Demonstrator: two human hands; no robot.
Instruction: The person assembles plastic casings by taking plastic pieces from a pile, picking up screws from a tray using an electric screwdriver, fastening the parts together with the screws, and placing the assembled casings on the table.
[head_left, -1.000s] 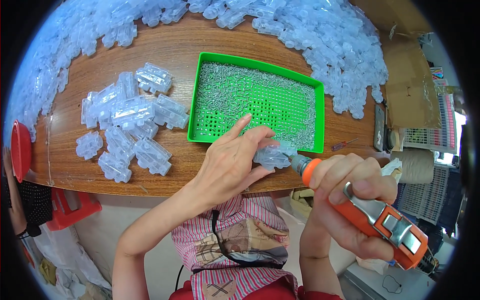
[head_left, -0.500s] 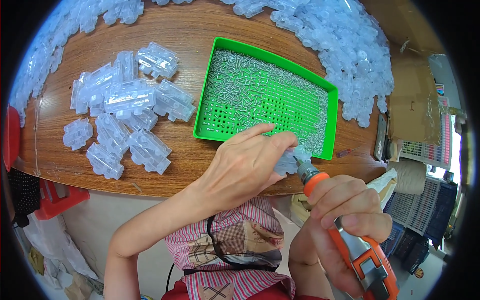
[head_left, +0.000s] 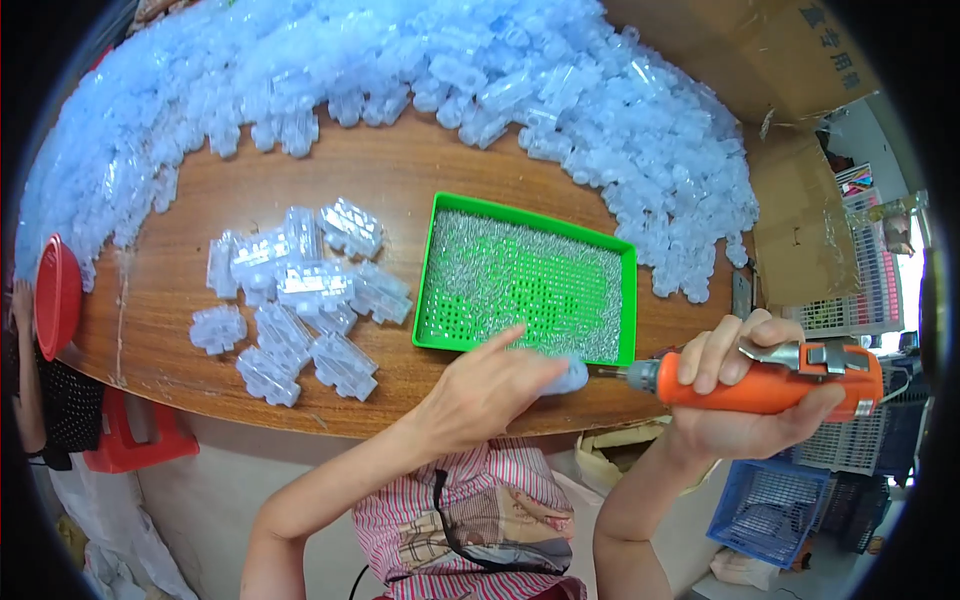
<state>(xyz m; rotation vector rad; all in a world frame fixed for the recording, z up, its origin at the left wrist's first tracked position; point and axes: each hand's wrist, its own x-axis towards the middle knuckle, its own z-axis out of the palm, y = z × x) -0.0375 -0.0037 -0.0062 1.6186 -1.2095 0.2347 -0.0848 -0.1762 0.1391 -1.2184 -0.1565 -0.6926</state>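
My left hand (head_left: 490, 388) is closed on a translucent plastic housing (head_left: 571, 377), near the front edge of the green tray (head_left: 628, 300); its index finger points out over the tray. An orange electric screwdriver (head_left: 650, 378) lies nearly level in my right hand (head_left: 735, 385), with the fingers wrapped round its body and metal lever. Its thin bit points left and reaches the housing's right end; whether a screw sits on the tip is too small to tell. Small silver screws (head_left: 470, 250) fill the tray, many of them in its perforated holes.
Several translucent housings (head_left: 315, 285) lie in a loose group left of the tray. A large heap of similar parts (head_left: 330, 60) curves along the table's back. At the left edge stands a red bowl (head_left: 58, 298); a cardboard box (head_left: 800, 220) stands to the right. Another person's arm (head_left: 28, 380) shows far left.
The screwdriver has swung from a steep tilt to nearly level, and my right hand has risen with it. The view has shifted, showing more of the heap.
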